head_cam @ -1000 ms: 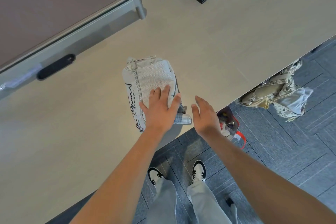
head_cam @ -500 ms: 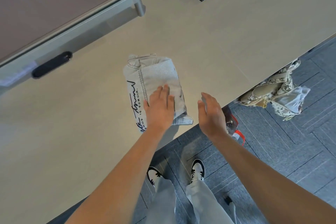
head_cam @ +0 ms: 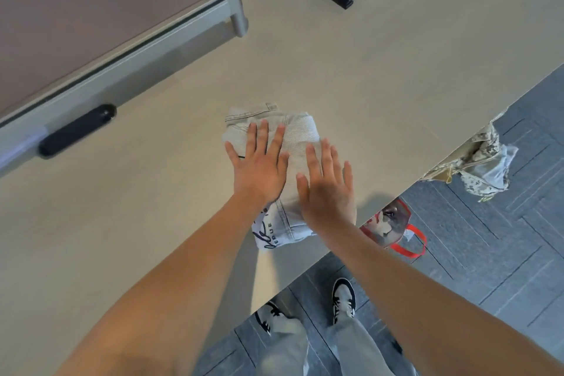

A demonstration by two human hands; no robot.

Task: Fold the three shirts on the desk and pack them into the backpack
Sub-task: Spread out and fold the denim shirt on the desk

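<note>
Our right hand (head_cam: pixel 328 189), which a second ago hung off the desk edge beside the folded shirt (head_cam: pixel 300 143), has now come onto it and lies flat with fingers spread on its right half. Our left hand (head_cam: pixel 259 171) has slid from the shirt's near corner farther up, fingers straight, so that both our palms press the bundle side by side.

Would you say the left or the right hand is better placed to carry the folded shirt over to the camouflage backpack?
Right, probably. The right hand lies flat on the folded shirt's side nearer the camouflage backpack, which sits past the desk edge.
</note>
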